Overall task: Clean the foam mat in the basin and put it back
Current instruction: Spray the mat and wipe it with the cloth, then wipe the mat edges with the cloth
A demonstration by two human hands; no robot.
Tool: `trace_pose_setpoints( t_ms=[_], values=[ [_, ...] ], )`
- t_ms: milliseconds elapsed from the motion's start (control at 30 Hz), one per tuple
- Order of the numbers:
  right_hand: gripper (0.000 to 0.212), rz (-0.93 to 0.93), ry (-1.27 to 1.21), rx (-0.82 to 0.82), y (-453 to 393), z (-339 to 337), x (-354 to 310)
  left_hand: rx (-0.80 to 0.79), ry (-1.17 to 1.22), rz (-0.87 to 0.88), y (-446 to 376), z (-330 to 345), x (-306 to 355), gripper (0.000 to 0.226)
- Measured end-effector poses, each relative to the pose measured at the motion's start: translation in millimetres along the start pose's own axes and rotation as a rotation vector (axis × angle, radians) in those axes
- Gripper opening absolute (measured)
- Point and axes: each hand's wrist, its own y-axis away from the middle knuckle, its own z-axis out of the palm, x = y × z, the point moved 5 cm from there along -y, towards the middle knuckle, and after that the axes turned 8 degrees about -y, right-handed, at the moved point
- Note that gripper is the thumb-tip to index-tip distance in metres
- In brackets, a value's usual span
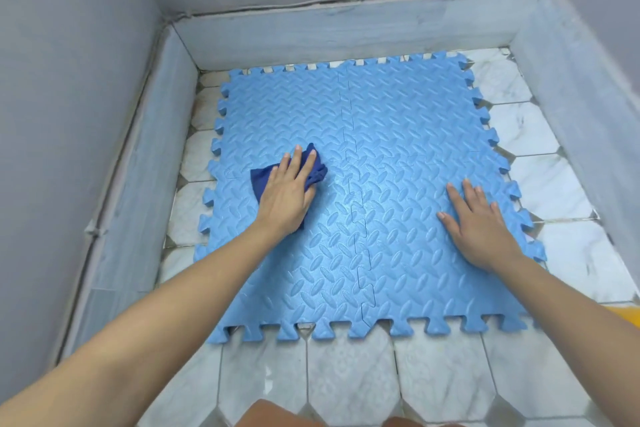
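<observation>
Left hand [287, 194] presses one cloth [263, 180]; right hand [479, 229] flattens four-tile foam mat [381, 135].

Embossed blue foam mat [381, 184], faintly sheened; crumpled dark blue cloth [263, 180] at 9 o'clock on it; glossy marbled floor tiles [346, 378]; matt grey walls [69, 80].

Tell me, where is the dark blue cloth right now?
In the head view, the dark blue cloth lies on the left half of the foam mat, pressed under the left hand.
</observation>
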Motion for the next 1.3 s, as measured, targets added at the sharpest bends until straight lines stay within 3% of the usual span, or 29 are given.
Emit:
trace_pose_setpoints(
  t_ms=[67,133,367,533,800,967,1033,1133,1300],
  values=[
    [0.065,0.015,0.009,-0.033,0,-1,1,-0.192,-0.069,0.065,-9,13,12,0.066],
    [0.065,0.024,0.015,-0.058,-1,-3,1,-0.276,-0.106,0.114,-4,22,15,0.076],
    [0.067,0.044,0.027,-0.097,4,-12,-7,-0.252,0.019,0.103,-6,1,7,0.066],
    [0.064,0.097,0.312,-0.248,-36,-86,-56,-0.090,0.009,0.117,-39,-62,9,0.057],
    [0.051,-0.110,0.085,0.099,-74,-269,-218,0.076,-0.072,0.167,-92,-226,22,0.049],
    [0.044,-0.312,-0.025,0.702,-72,-425,-281,0.342,-0.131,0.192,-131,-342,36,0.049],
    [0.041,-0.337,-0.105,0.853,-71,-484,-304,0.407,-0.100,0.179,-135,-374,41,0.049],
    [0.041,-0.353,-0.050,0.829,-91,-531,-335,0.413,-0.142,0.176,-135,-394,44,0.049],
    [0.059,-0.296,0.061,0.528,-155,-524,-346,0.379,-0.292,0.154,-143,-396,39,0.050]
  ],
)
